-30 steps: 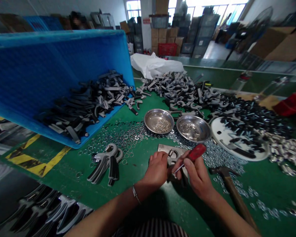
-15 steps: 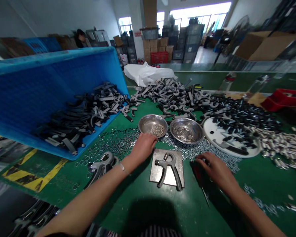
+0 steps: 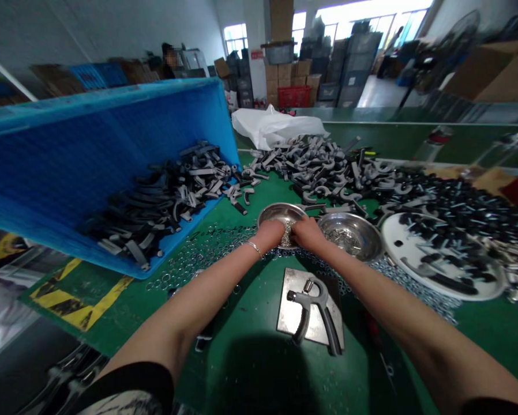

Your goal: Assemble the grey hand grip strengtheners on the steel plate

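My left hand reaches into the left metal bowl, its fingers curled among small metal parts. Over the same bowl's right side my right hand is closed, fingertips pressed together by those parts. What either hand pinches is too small to make out. Below them a grey and black hand grip strengthener lies on a square metal plate, its handles pointing toward me. A screwdriver lies right of the plate, in the shadow of my right forearm.
A second metal bowl holds small pins. Farther right stands a white dish with black-headed bolts. A blue crate full of grip handles stands left. Loose handles are heaped behind the bowls, and metal rings lie scattered.
My right hand has left the screwdriver and moved up and left to the left bowl. My left hand has gone deeper into that bowl. The view has shifted slightly.
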### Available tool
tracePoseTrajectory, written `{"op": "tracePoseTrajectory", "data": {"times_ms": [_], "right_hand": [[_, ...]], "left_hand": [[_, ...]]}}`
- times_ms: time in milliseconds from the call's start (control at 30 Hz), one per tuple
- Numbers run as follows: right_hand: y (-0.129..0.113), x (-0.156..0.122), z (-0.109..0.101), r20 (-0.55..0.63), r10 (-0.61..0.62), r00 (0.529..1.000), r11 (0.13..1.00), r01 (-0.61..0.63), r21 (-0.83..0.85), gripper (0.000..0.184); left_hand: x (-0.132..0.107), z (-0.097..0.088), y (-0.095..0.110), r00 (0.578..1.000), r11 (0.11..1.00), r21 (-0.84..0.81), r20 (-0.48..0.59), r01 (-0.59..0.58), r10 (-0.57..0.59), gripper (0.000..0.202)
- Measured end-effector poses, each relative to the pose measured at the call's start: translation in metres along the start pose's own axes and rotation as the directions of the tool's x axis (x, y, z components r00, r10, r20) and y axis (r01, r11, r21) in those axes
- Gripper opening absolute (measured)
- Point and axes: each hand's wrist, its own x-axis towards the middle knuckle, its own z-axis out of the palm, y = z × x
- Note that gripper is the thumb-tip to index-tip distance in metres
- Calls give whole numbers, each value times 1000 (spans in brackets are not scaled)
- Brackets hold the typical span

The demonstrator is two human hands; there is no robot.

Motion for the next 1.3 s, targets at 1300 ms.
{"op": "tracePoseTrajectory", "data": {"times_ms": [1300], "right_hand": [[-44, -285, 28, 330, 382, 863, -158, -291, 944, 33]], "left_hand": [[-151, 65, 69, 913, 934, 89, -199, -346, 357, 24]]}}
